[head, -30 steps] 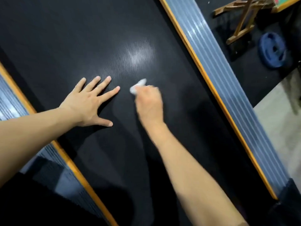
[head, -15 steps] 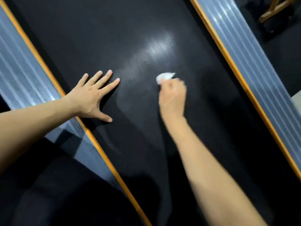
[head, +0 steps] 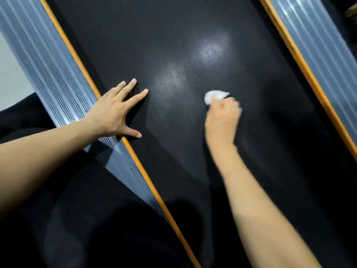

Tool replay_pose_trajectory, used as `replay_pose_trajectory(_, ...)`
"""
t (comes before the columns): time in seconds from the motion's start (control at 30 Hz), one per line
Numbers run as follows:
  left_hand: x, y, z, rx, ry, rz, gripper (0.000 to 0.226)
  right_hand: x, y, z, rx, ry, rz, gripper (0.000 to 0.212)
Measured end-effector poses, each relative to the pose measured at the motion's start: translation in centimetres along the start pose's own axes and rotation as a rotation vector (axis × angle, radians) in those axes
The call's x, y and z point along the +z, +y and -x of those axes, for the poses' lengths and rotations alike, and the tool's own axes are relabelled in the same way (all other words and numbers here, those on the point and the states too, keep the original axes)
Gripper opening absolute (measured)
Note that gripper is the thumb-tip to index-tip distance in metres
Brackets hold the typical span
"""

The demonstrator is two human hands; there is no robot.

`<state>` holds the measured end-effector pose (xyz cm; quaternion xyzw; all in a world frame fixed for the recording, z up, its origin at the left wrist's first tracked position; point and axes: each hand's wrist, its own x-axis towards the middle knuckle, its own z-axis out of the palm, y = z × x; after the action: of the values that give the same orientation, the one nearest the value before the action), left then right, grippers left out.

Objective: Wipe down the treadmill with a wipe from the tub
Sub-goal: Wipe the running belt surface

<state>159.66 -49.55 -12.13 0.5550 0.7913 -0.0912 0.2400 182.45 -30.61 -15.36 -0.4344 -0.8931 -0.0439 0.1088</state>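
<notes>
The treadmill's black belt (head: 173,35) fills most of the view, with a shiny patch of reflected light in its middle. My right hand (head: 222,118) grips a small crumpled white wipe (head: 215,96) and holds it against the belt right of centre; the hand looks blurred. My left hand (head: 116,111) lies flat with fingers spread at the belt's left edge, its palm partly over the orange trim. The tub is out of view.
Ribbed grey side rails with orange edging run along both sides of the belt: the left rail (head: 44,60) and the right rail (head: 316,45). Dark floor lies at the lower left, and pale floor shows at the far left edge.
My right hand with the wipe has slid rightward across the belt. The view has shifted, so my left hand now sits at the belt's left edge over the orange trim.
</notes>
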Motion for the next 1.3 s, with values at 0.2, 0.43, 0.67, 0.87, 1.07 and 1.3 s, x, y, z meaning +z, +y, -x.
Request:
replay_pose_trajectory(0.2,-0.6,-0.8,-0.3,0.020,-0.092,0.043,0.136,-1.4,-10.2,7.8,-0.630,-0.168,-0.488,0.023)
replay_pose_trajectory(0.43,-0.1,-1.1,-0.2,0.025,-0.064,0.048,0.135,2.1,3.0,-9.9,-0.131,0.021,0.002,0.021)
replay_pose_trajectory(0.67,0.6,-1.4,0.0,0.013,-0.018,0.045,0.135,0.6,-8.2,-3.5,-0.369,-0.071,-0.272,0.028)
replay_pose_trajectory(0.87,1.8,-1.9,0.8,-0.106,0.053,-0.022,0.137,1.0,-5.9,-4.0,-0.713,-0.085,-0.188,0.025)
replay_pose_trajectory(1.07,2.0,-2.2,0.6,-0.116,0.033,-0.012,0.138,4.0,9.9,-16.0,0.001,-0.068,-0.002,0.025)
replay_pose_trajectory(1.3,2.0,-2.8,0.5,-0.096,0.006,-0.004,0.133,2.6,-4.9,-5.5,-0.212,0.007,-0.099,0.027)
